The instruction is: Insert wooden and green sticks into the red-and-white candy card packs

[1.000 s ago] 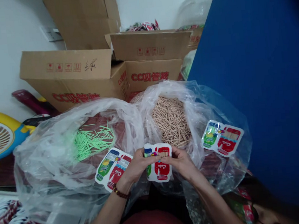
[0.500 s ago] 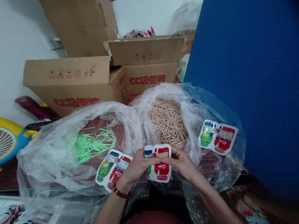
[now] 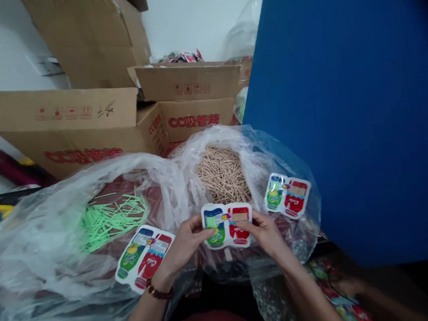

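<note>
A packet (image 3: 226, 212) shaped like two joined jars, one half green and one half red with "Cola" on it, is held face up at chest height. My left hand (image 3: 187, 244) grips its green end with the thumb on top. On the red end, my right hand (image 3: 265, 230) does the same, fingers underneath. Pale green and tan sticks show through the packet's windows. A like packet (image 3: 143, 258) lies beside my left wrist, and another filled packet (image 3: 287, 196) rests on clear plastic to the right. Just behind my hands is a heap of tan sticks (image 3: 223, 175).
Bright green sticks (image 3: 112, 221) lie in an opened plastic bag (image 3: 35, 228) at left. Cardboard boxes (image 3: 63, 129) stand along the wall. A large blue panel (image 3: 346, 117) fills the right side. Another person's blurred limb (image 3: 366, 292) is at lower right, near colourful packets (image 3: 355, 314).
The packet is now spread flat, showing both halves; before, my left hand covered most of the green half. My hands have moved apart to its two ends. The view has swung right.
</note>
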Demonstrator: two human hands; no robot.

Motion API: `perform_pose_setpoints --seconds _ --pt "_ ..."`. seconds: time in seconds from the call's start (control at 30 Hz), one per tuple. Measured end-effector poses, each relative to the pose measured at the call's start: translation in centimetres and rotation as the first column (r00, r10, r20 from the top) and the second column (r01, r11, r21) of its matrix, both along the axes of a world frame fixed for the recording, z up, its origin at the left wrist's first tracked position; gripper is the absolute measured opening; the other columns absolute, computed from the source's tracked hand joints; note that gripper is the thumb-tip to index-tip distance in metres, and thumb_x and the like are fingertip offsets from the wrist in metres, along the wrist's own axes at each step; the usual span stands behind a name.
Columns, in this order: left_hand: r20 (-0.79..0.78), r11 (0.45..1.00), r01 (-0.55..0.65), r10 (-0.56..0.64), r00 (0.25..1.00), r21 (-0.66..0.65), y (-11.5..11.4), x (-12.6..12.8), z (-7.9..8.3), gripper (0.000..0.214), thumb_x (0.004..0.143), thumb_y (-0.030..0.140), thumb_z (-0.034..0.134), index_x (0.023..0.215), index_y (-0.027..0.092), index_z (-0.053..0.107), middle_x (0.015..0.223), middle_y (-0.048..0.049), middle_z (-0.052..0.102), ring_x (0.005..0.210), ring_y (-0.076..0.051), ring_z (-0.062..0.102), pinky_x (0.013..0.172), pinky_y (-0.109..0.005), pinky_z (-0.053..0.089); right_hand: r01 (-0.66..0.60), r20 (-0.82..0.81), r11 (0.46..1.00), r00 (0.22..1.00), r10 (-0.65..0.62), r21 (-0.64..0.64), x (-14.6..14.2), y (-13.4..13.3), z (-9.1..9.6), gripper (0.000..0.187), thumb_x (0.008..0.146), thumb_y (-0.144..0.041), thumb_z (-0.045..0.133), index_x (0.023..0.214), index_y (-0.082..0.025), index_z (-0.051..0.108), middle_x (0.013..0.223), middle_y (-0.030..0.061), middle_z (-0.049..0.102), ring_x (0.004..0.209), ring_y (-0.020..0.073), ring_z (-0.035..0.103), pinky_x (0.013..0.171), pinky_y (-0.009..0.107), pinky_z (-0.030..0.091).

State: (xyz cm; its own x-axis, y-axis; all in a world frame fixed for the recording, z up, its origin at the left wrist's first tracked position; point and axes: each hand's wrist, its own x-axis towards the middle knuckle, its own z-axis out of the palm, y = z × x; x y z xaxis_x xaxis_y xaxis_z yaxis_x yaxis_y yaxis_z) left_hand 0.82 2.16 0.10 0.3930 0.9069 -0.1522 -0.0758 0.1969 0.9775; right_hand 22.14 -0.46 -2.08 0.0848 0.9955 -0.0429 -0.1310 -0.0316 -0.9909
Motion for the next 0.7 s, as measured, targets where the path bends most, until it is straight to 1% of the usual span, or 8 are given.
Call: perform_pose_setpoints --seconds 0.1,0.2,0.3,0.37,0.43,0.53,0.63,0.7 --pt "-0.041 1.000 0.009 -0.009 0.999 0.017 0.1 0.0 -0.5 0.019 0.075 0.027 0.070 0.088 0.014 0.065 0.079 -0.0013 0.068 0.075 -0.015 0.062 0.074 -0.025 0.047 0.248 0.067 0.967 0.965 -0.252 0.052 4.9 0.1 0.4 0.032 0.062 -0.034 0.079 0.090 -0.020 0.072 0.085 0.0037 0.075 0.074 0.0220 0.068 0.070 0.035 0.056" --pt "-0.034 0.999 0.014 -0.013 0.999 0.041 0.0 0.0 -1.1 0.019 0.078 0.027 0.066 0.093 0.015 0.064 0.075 -0.0007 0.067 0.071 -0.014 0.061 0.071 -0.025 0.046 0.469 0.083 0.877 0.875 -0.478 0.108 10.0 0.7 0.1 0.039 0.061 -0.034 0.079 0.096 -0.019 0.071 0.089 0.0044 0.075 0.075 0.0223 0.069 0.070 0.036 0.055" --pt "-0.028 0.999 -0.017 0.018 0.999 0.041 -0.3 -0.4 -1.8 0.019 0.080 0.026 0.064 0.095 0.015 0.063 0.072 0.0001 0.066 0.069 -0.013 0.061 0.069 -0.024 0.046 0.567 0.218 0.816 0.787 -0.577 0.115 13.7 1.3 -1.3 0.046 0.061 -0.041 0.076 0.099 -0.017 0.069 0.086 0.0053 0.074 0.072 0.0235 0.068 0.067 0.036 0.054" --pt "-0.047 0.999 -0.040 0.042 0.998 0.029 -0.6 -1.0 -2.1 0.019 0.080 0.026 0.063 0.096 0.016 0.063 0.072 0.0002 0.066 0.069 -0.014 0.061 0.069 -0.024 0.046 0.573 0.496 0.814 0.682 -0.537 0.094 15.1 1.3 -2.3 0.045 0.065 -0.047 0.070 0.098 -0.016 0.069 0.085 0.0081 0.073 0.076 0.0268 0.067 0.068 0.037 0.052" --pt "-0.080 0.998 -0.064 0.066 0.995 0.018 -0.9 -1.9 -2.1 0.019 0.080 0.027 0.063 0.095 0.016 0.064 0.074 0.0001 0.066 0.069 -0.014 0.061 0.068 -0.024 0.046 0.591 0.762 0.804 0.492 -0.421 0.063 15.7 1.2 -2.7 0.044 0.072 -0.050 0.062 0.099 -0.017 0.069 0.086 0.0119 0.073 0.082 0.0304 0.066 0.071 0.039 0.050" --pt "-0.142 0.994 -0.104 0.108 0.984 0.034 -1.3 -3.3 -1.7 0.018 0.078 0.029 0.064 0.091 0.016 0.065 0.077 -0.0006 0.066 0.070 -0.014 0.061 0.068 -0.024 0.047 0.647 0.950 0.763 0.234 -0.207 0.007 15.6 1.3 -2.2 0.048 0.079 -0.055 0.051 0.105 -0.018 0.066 0.091 0.0176 0.070 0.086 0.0345 0.065 0.071 0.043 0.048" --pt "-0.221 0.977 -0.174 0.198 0.955 0.122 -1.9 -5.2 -1.5 0.019 0.081 0.032 0.062 0.091 0.017 0.066 0.080 -0.0011 0.067 0.072 -0.015 0.062 0.069 -0.025 0.047 0.661 0.987 0.747 0.155 -0.044 -0.071 15.0 1.3 -1.2 0.059 0.078 -0.062 0.047 0.114 -0.017 0.060 0.096 0.0213 0.067 0.086 0.0367 0.065 0.070 0.046 0.047" --pt "-0.300 0.937 -0.269 0.328 0.896 0.223 -2.5 -7.1 -1.8 0.020 0.083 0.034 0.059 0.091 0.018 0.066 0.081 -0.0009 0.067 0.075 -0.017 0.063 0.072 -0.027 0.048 0.650 0.987 0.758 0.148 -0.054 -0.056 14.8 0.8 -1.2 0.066 0.077 -0.065 0.046 0.121 -0.016 0.054 0.098 0.0225 0.065 0.085 0.0383 0.064 0.067 0.048 0.047"
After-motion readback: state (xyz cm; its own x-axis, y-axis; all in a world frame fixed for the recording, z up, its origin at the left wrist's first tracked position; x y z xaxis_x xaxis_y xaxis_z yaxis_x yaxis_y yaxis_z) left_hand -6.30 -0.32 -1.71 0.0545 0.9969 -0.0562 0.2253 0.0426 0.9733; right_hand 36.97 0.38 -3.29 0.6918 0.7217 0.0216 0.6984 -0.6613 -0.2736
